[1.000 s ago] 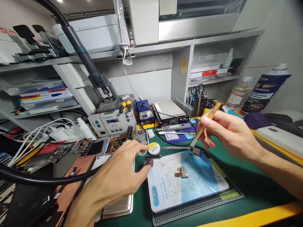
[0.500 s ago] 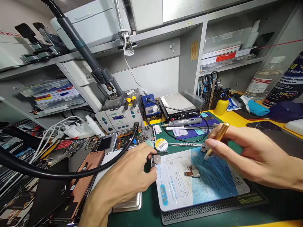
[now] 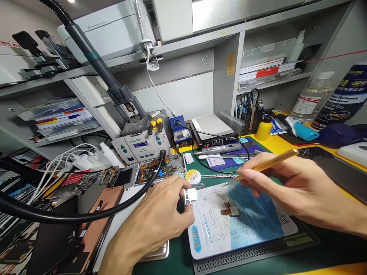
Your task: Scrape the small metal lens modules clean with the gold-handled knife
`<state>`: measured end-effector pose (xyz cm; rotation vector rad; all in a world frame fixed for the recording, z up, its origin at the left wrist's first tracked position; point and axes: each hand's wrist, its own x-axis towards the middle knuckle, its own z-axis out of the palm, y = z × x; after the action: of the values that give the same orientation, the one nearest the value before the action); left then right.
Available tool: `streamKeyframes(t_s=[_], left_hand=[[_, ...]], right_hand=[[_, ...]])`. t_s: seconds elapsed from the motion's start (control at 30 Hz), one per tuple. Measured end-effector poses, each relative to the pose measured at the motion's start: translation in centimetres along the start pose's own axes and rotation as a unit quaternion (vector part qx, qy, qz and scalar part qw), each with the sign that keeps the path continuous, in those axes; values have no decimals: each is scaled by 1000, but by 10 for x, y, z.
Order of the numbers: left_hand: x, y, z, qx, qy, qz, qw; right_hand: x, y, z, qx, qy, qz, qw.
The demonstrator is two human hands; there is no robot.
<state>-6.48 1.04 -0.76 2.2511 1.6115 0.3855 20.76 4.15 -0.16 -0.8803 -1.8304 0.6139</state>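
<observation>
Pinches small square silvery component (image 3: 192, 195) in left hand (image 3: 160, 212) at left edge of blue-and-white printed mat (image 3: 249, 229); grips slender gold-coloured metal tool (image 3: 272, 161) in right hand (image 3: 298, 185); shows silver-and-brown module (image 3: 231, 210) on mat.

work pad (image 3: 212, 236): white at one side, blue at the other, with dark printed lines and a bright blue label. mat beneath (image 3: 218, 266): grey, honeycomb pattern. cutting mat (image 3: 177, 244): green. pen-shaped tool (image 3: 272, 160): gold. round tin (image 3: 193, 177): yellow and white lid. small bottle (image 3: 263, 130): yellow. spray can (image 3: 341, 101): dark blue, white lettering. phone back panel (image 3: 107, 200): copper-pink. counter edge (image 3: 348, 269): yellow.
</observation>
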Motion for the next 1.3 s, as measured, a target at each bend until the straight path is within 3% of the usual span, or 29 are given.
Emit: streamKeyframes(t_s=[0.13,0.3,0.5,1.0,1.3], left_hand=[[1,3,4,-2,11,30,999],[0,6,9,-11,28,61,998],[-3,10,8,-19,57,78,995],[-1,8,10,-22,57,91,994],[0,7,12,-10,54,80,995]], right_hand=[[-11,1,11,46,-68,3,997],[-21,6,17,61,-97,15,993],[-17,-8,12,25,-124,0,992],[-15,-9,10,-8,-129,-31,991],[-15,-11,11,11,-137,-11,990]])
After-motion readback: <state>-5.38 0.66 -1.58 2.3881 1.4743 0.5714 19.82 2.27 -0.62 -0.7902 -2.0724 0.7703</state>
